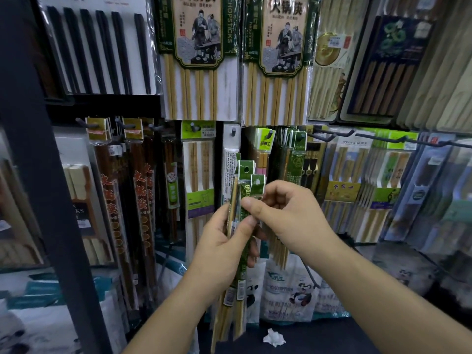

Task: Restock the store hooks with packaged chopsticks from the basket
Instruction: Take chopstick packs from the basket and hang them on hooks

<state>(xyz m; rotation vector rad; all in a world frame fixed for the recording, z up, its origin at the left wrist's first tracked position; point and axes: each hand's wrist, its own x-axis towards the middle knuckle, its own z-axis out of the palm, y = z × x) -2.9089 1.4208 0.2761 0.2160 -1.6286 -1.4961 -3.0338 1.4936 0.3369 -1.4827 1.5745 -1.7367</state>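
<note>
**Left hand full of green chopstick packs, right hand peeling one off**

Got the left hand wrapped round the packs mid-length so they stand upright w/ hang holes on top. Right hand pinches the front pack just under its header, prob to slide it free bc a hook takes one hole at a time imo. Matching packs hang on a hook just behind, up and to the right. Basket's not in shot.

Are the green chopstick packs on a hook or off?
Off: left hand grips the green chopstick packs, right hand pinches one; hang holes empty.
</note>
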